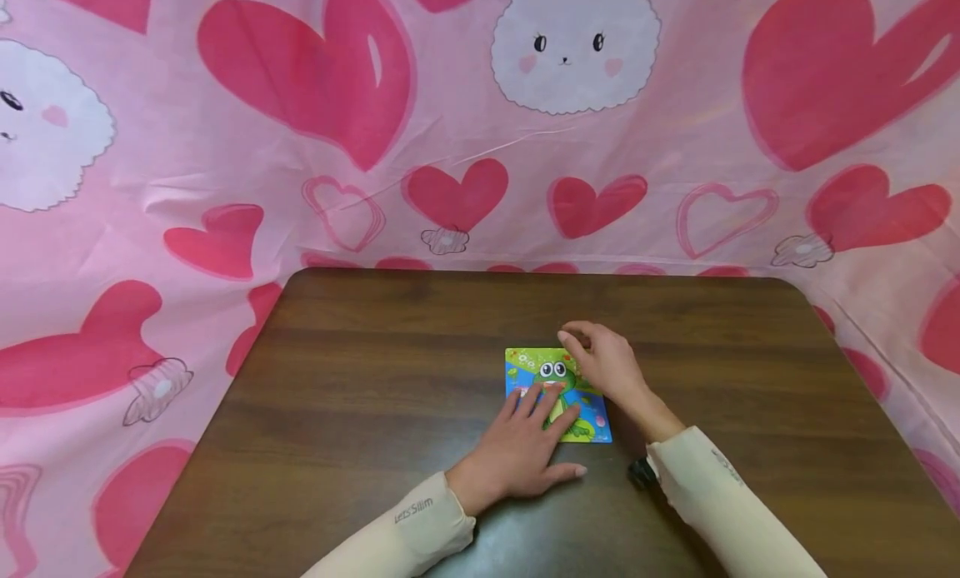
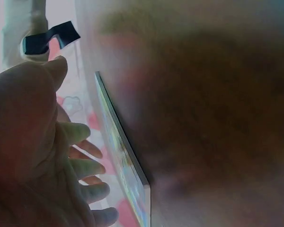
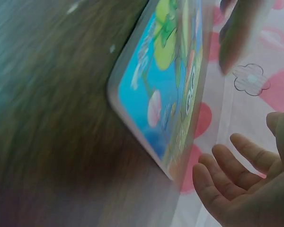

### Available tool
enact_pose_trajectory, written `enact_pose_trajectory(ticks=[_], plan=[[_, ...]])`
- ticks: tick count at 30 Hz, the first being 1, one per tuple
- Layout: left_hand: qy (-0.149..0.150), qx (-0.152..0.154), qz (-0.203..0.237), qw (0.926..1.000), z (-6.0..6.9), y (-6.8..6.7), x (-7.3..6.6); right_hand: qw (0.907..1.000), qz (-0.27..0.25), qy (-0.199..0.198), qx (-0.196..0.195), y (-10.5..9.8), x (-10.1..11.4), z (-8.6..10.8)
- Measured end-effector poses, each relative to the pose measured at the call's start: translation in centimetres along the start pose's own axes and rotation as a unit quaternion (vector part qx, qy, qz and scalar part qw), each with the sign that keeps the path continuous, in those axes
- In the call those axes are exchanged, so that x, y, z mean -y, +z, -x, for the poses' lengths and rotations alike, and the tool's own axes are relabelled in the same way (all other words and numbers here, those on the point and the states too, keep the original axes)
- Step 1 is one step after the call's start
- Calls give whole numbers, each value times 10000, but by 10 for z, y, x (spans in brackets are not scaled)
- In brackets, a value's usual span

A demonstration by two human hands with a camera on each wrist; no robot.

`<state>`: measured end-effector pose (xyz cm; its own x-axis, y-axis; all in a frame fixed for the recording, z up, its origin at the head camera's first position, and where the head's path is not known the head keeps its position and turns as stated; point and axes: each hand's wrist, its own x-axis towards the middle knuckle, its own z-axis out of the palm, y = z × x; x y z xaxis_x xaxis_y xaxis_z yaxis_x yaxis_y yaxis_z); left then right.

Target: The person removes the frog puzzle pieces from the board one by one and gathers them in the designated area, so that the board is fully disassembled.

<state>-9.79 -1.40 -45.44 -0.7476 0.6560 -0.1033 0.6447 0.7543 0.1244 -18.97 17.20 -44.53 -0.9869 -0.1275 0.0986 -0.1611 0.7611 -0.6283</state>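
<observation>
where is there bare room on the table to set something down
The table is bare left of the frog board, beyond it toward the heart-print cloth, and right of the right sleeve. It's crowded at the board: the left hand spreads over it, the right hand by its far right corner.

So you've got the picture board (image 1: 592,416) lying on the table (image 1: 375,378), roughly midway between the left and right edges, with the curtain (image 1: 525,145) behind the far edge and along both sides. Your left hand (image 1: 521,449) is over the board's near-left part, thumb out on your side of its near edge. Your right hand (image 1: 611,363) is by the far-right corner, farther back than the left.
</observation>
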Motion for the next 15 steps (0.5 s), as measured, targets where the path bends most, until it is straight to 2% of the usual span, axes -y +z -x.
enact_pose_trajectory(ticks=[6,15], plan=[[-54,92,-429,9990,-9,-1,-4,9976,-483,311,388,2,2,-6],[-147,188,-279,9993,-15,-1,-5,9912,-801,462,945,8,11,-17]])
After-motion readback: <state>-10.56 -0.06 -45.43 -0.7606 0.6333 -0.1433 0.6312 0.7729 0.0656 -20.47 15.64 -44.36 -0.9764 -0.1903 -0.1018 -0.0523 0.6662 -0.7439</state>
